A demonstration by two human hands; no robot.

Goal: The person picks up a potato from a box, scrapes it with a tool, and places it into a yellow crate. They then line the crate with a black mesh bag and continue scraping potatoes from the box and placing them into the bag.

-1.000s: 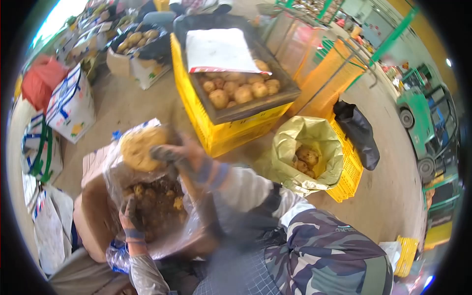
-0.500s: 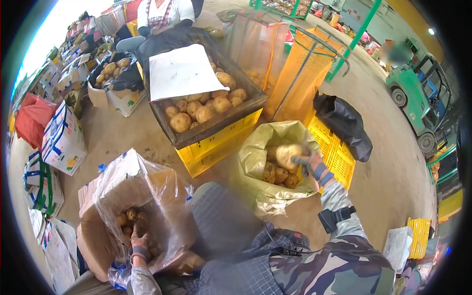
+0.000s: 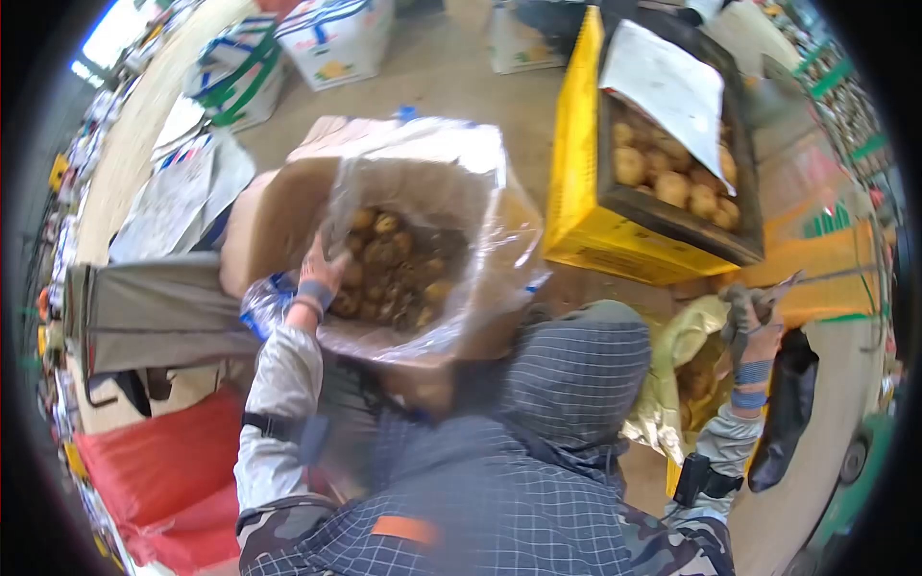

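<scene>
A cardboard box [image 3: 254,226] lined with clear plastic [image 3: 499,226] stands centre-left, with several small, dirty potatoes [image 3: 384,254] inside. My left hand [image 3: 322,271] is at the box's left inner side, fingers closed on the liner beside the potatoes. On the right, my gloved right hand [image 3: 749,331] is at the rim of a yellow-green sack [image 3: 672,355]; its fingers are curled, and what they hold is blurred. Part of the sack's inside shows, in shadow. Larger potatoes [image 3: 672,187] fill a dark-rimmed crate under a white sheet [image 3: 667,82].
Yellow crates [image 3: 624,240] support the dark-rimmed crate. Orange mesh [image 3: 836,264] and a black bag [image 3: 792,408] are at the right. White bags [image 3: 336,43] stand behind the box; red sacking [image 3: 173,470] lies lower left, below a grey cloth-covered frame [image 3: 163,312].
The view has swung left, bringing the box to the middle. My right hand, earlier holding a large potato over the sack, is at its rim. My left hand has left the small potatoes.
</scene>
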